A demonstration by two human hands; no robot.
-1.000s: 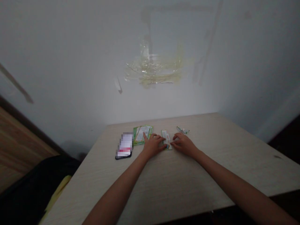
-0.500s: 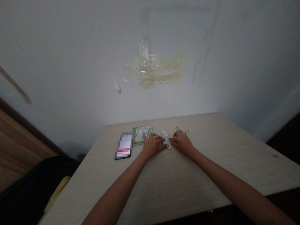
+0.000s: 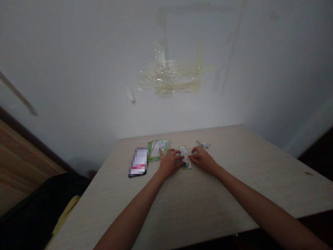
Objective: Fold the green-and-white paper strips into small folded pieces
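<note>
The narrow packet (image 3: 185, 159) lies slightly nearer the counter's (image 3: 203, 208) front edge than before. Left hand (image 3: 169, 163): grip spread at its left side; right hand (image 3: 204, 160): grip indeterminable, beside it.

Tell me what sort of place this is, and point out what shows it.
Most likely a plain indoor room, perhaps in a home or dormitory: a pale wood-grain table stands against a whitish wall, which bears shiny clear tape.
</note>
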